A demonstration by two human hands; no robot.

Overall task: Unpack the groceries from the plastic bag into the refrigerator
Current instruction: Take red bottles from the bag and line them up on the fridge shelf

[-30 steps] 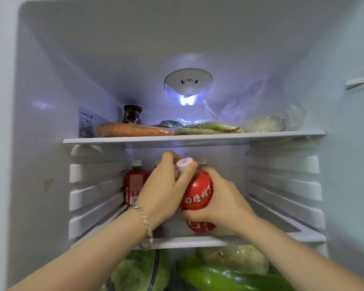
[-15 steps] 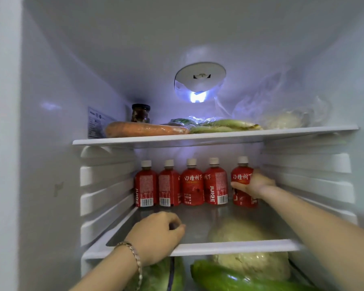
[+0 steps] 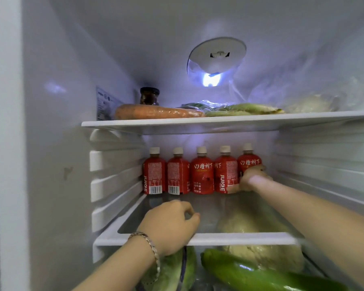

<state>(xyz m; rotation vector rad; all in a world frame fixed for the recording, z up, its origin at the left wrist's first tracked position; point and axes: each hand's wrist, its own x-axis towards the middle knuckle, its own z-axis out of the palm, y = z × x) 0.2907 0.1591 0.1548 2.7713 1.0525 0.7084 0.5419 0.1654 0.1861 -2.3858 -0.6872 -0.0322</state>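
While I sweep from 9 o'clock across: the left hand, at 7 o'clock, rests on the front rim of the middle shelf. Its fingers are loosely curled with nothing in them, and there's a bracelet on the wrist.

Top shelf, 11 to 2 o'clock: jar, carrot, greens, bagged cabbage.

At the back of the middle shelf is a row of juice bottles, five upright with white caps, packed side by side.

At the row's 3 o'clock end the right hand wraps the end bottle low on its body, fingers curled round it. The bottle looks seated on the shelf. Whether it's touching its neighbour or just beside it I can't tell, since the hand covers the gap.

Under the shelf, 6 to 5 o'clock: lettuce, cucumber, second cabbage. The grocery bag isn't in frame.

My read on the step: placing this bottle, at the let-go point.

What the next move calls for:
- Uncurl the right fingers without nudging the bottle into the row.
- Draw the arm straight back toward 5 o'clock, clear of the caps.
- Lift the left hand off the rim.
- Go back to the bag for the next item.

I can't judge how much remains to unpack.
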